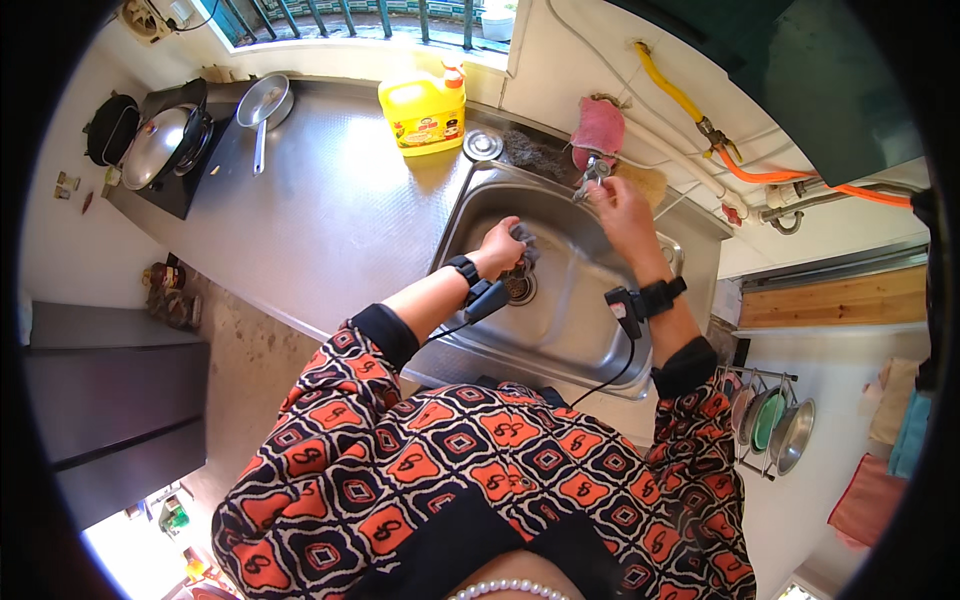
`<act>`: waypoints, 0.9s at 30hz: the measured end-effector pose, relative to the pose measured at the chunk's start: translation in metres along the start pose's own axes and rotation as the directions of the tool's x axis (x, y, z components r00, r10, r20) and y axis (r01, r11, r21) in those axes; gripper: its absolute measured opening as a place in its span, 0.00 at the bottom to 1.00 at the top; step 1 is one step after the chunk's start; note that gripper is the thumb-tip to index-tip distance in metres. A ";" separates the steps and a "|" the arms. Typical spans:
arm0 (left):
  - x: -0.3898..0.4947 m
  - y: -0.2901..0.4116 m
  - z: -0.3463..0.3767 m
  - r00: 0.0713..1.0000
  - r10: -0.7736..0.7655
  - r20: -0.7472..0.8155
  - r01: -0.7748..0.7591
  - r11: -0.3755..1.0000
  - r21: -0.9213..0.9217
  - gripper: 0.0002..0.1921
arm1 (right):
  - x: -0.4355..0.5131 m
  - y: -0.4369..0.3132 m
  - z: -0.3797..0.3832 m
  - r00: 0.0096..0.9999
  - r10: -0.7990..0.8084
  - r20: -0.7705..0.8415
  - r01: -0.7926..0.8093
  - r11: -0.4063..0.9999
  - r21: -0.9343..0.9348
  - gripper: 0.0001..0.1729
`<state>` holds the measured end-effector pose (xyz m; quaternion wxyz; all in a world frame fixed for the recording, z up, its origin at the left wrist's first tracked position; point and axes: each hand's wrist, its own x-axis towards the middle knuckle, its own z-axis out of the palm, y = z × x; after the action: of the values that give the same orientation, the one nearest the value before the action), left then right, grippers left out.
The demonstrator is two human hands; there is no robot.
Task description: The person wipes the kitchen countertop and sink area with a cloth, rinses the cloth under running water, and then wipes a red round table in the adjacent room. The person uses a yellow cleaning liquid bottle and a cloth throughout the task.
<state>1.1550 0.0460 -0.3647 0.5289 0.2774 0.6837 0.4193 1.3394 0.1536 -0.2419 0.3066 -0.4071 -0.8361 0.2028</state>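
Observation:
My left hand (504, 246) is closed around a bunched grey cloth (525, 247), held over the stainless steel sink basin (551, 315) just above its drain strainer (519, 288). At the back right rim of the sink, my right hand (621, 214) is at the metal tap (596, 169), its fingertips on or against the handle; the exact grip is partly hidden. A pink cloth (598, 127) hangs on the wall behind the tap. Dark steel wool (534, 152) lies on the ledge beside a round metal sink strainer (482, 145).
Left of the sink, a yellow pump jug (424, 112) stands on the steel counter (322, 195). Farther left are a small pan (264, 105) and a lidded wok (159, 146) on the stove. A dish rack (761, 420) holds bowls at right. Yellow-orange hose (765, 177) runs along the wall.

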 end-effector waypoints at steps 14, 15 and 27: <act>0.092 0.028 0.043 0.970 0.146 0.195 -0.142 0.989 -0.039 0.11 | 0.016 0.000 -0.011 0.992 -0.048 0.115 0.060 0.992 -0.106 0.16; 0.092 0.029 0.041 0.969 0.143 0.199 -0.160 0.985 0.068 0.12 | 0.016 0.000 -0.010 0.989 -0.070 0.130 0.087 0.987 -0.136 0.17; 0.078 0.068 0.033 0.895 0.435 0.097 -0.420 0.750 0.511 0.16 | 0.003 0.059 0.006 0.998 -0.041 -0.049 0.043 0.999 0.030 0.14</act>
<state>1.1599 0.1531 -0.3466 0.3144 0.5524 0.6968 0.3326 1.3664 0.1904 -0.2800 0.3374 -0.3894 -0.8336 0.1993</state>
